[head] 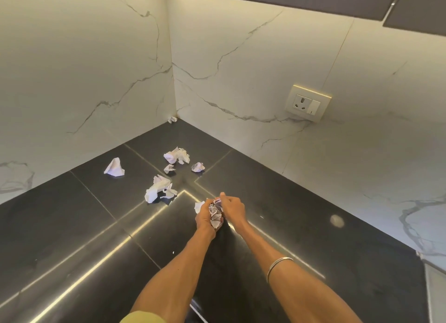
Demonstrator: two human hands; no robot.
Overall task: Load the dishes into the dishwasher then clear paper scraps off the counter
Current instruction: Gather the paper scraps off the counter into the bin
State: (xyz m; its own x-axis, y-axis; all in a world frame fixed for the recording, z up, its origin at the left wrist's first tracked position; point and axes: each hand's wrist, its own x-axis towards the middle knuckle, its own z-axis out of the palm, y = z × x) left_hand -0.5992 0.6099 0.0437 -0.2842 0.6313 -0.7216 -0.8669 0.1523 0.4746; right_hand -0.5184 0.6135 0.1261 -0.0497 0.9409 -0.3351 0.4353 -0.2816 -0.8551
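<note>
Both hands meet over the black counter. My left hand cups a wad of crumpled paper scraps, and my right hand presses on it from the right. Loose crumpled scraps lie beyond the hands: a large one, a folded one to the left, a cluster, two small balls, and one tiny scrap deep in the wall corner. No dishes or dishwasher are in view.
White marble walls close the counter at the back and right, meeting in a corner. A power socket sits on the right wall. Dark upper cabinets hang overhead. A metal bangle circles my right forearm.
</note>
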